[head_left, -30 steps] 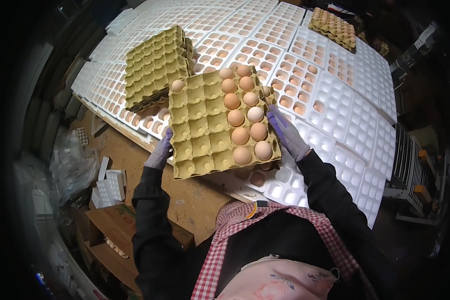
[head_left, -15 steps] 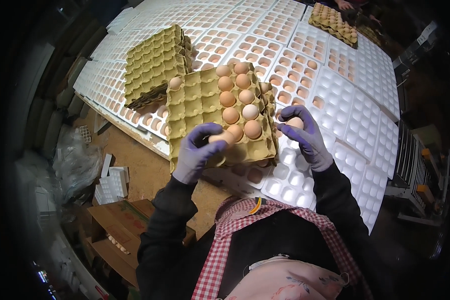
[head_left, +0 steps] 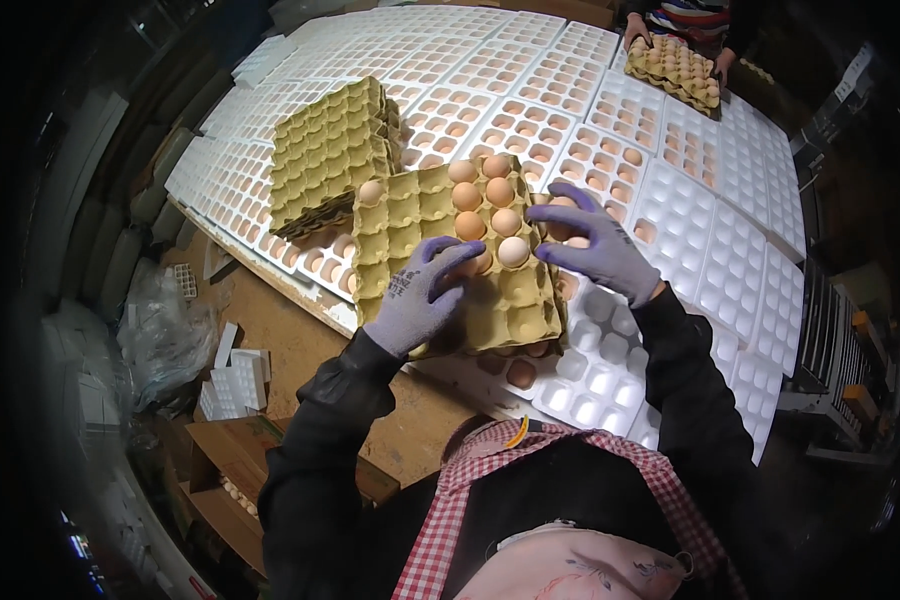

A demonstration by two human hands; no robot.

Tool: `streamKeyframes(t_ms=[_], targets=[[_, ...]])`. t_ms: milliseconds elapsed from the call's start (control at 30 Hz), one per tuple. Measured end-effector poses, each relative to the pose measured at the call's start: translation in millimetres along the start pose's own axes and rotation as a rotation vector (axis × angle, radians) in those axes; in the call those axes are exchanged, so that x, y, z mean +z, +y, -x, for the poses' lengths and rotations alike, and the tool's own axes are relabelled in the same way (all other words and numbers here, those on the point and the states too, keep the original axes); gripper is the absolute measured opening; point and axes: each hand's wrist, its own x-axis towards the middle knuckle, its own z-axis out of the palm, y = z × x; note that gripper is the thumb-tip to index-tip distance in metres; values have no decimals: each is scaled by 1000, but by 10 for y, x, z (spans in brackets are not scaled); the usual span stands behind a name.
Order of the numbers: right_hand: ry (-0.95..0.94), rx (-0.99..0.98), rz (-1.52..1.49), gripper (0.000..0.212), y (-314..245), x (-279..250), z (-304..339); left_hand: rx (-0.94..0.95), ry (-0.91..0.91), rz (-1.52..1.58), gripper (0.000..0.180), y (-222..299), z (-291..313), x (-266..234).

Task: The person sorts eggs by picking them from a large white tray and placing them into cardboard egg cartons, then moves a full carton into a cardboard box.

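Note:
A yellowish pulp egg tray lies before me on a stack, with two columns of brown eggs toward its right side and a single egg at its far left corner. My left hand, in a grey and purple glove, is over the tray. Its fingers curl onto an egg in the nearest filled row, covering part of it. Just off the tray's right edge, my right hand, gloved alike, has its fingers bent around an egg. Another egg shows between its upper fingers.
White foam trays cover the table, many holding eggs. Another pulp tray stack stands at left. A co-worker's hands grip a full egg tray at the far right. A cardboard box sits lower left, beside the table.
The two eggs of the pulp tray's nearest filled row are gone from it. My left hand has moved onto another egg; my right hand has moved left. The co-worker's hands now hold the far tray.

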Motion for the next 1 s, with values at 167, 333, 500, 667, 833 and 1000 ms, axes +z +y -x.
streamKeyframes(t_ms=[167, 333, 500, 667, 833, 1000], targets=[[-7, 60, 708, 43, -79, 371, -196, -90, -168, -830, 57, 131, -356, 168], [549, 106, 218, 47, 258, -36, 393, -44, 26, -605, 55, 16, -305, 135], [699, 545, 691, 49, 1354, -659, 1082, 147, -34, -208, 48, 649, -888, 449], [762, 449, 673, 45, 1814, -910, 1082, 315, -345, -378, 29, 883, -1712, 1644], [571, 516, 658, 36, 1768, -1022, 702, 226, -302, -668, 19, 146, -1996, 2761], [920, 186, 536, 36, 2046, -1250, 533, 64, -244, -174, 34, 247, -2390, 2720]])
